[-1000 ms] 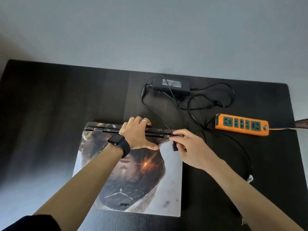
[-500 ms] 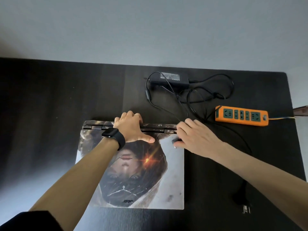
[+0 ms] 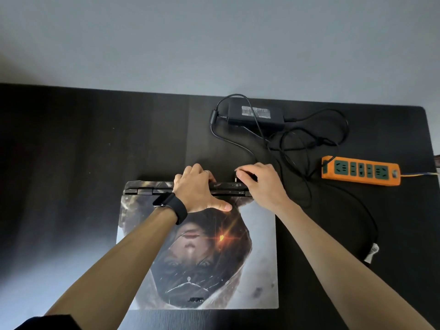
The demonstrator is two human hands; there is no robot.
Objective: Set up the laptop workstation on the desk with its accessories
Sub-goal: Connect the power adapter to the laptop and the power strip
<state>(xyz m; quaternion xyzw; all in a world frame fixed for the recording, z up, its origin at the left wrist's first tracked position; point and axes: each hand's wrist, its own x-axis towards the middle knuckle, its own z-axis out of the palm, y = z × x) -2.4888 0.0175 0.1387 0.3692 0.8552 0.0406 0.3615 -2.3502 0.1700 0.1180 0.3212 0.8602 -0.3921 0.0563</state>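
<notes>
A closed laptop [image 3: 259, 258] with a printed picture on its lid lies on the black desk [image 3: 71, 151]. My left hand [image 3: 195, 189] grips the laptop's rear hinge edge, thumb on the lid. My right hand [image 3: 259, 184] pinches the charger plug [image 3: 238, 181] at the laptop's rear right edge. Its thin cable runs back to the black power adapter [image 3: 256, 114] near the desk's far edge. An orange power strip [image 3: 360, 173] lies to the right.
Loops of black cable [image 3: 309, 148] are tangled between the adapter and the power strip. A mains plug with a white tag [image 3: 371, 254] lies on the desk at the right. A grey wall stands behind the desk.
My right hand has moved with the charger plug from the lid's right corner to behind the laptop's rear edge. My left hand has stayed on the hinge edge.
</notes>
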